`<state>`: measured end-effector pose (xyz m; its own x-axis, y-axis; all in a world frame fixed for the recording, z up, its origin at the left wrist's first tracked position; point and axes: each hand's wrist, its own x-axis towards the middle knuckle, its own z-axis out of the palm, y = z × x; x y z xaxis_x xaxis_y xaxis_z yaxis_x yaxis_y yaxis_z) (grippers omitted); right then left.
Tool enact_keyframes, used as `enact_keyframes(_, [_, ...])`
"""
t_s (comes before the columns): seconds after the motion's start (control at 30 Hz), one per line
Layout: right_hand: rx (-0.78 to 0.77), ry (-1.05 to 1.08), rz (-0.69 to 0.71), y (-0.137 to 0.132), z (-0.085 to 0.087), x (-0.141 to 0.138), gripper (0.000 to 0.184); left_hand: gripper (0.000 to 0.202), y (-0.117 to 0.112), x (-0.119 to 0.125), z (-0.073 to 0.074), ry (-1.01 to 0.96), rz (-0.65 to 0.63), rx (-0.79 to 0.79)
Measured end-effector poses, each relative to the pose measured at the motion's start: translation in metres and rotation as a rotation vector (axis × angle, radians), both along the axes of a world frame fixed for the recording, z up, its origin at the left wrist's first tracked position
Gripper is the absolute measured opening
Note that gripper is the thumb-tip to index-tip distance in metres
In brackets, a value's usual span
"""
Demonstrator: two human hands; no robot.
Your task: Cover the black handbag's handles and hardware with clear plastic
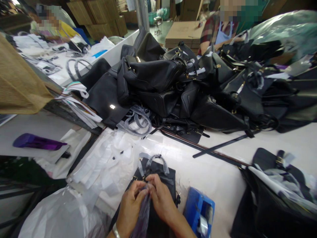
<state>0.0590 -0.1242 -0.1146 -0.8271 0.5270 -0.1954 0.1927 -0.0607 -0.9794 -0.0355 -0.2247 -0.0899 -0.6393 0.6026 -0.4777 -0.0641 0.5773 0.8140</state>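
On the white surface [223,181], the left hand [130,205] and right hand [160,198] pinch clear plastic [144,213] over a black bag [170,175] — right of them, a blue dispenser [192,205] holds a pale roll [203,226].

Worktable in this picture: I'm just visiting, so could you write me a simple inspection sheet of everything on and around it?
Surface: white table, partly covered.
Job's things: black bag lying under both hands; clear plastic wrap over it.
Clutter: pile of black bags behind; white scraps to the left; blue holder, apparently a tape dispenser, to the right.
Hands: left hand and right hand close together, fingers pinching the wrap.
Cables: nothing seen.
Surroundings: cardboard boxes; a person in yellow and a person in checks beyond.
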Motion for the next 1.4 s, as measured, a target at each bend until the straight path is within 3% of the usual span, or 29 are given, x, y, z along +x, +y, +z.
enact_keyframes(0.3, [0.069, 0.053, 0.186, 0.012, 0.005, 0.006, 0.045, 0.016, 0.000, -0.003, 0.001, 0.070, -0.020, -0.059])
enact_keyframes(0.47, [0.082, 0.054, 0.201, 0.017, 0.002, 0.006, 0.039, 0.017, 0.006, -0.002, -0.002, 0.138, -0.053, -0.078])
enact_keyframes(0.6, [0.117, -0.004, 0.131, 0.015, -0.005, 0.001, 0.028, 0.016, 0.008, 0.000, -0.006, 0.176, -0.029, -0.081])
enact_keyframes(0.8, [0.306, -0.122, 0.050, 0.015, -0.006, -0.002, 0.016, 0.017, 0.010, -0.001, -0.006, 0.167, -0.031, -0.078])
enact_keyframes(1.07, [0.430, -0.058, 0.120, 0.020, 0.002, -0.002, 0.016, 0.020, 0.012, -0.005, -0.008, 0.045, 0.003, -0.041])
enact_keyframes(1.27, [0.454, -0.032, 0.173, 0.027, -0.003, -0.009, 0.021, 0.018, 0.010, -0.010, -0.009, -0.109, 0.053, 0.018])
enact_keyframes(1.4, [0.472, -0.025, 0.249, 0.031, -0.004, -0.008, 0.011, 0.018, 0.008, -0.013, -0.009, -0.153, 0.050, 0.020])
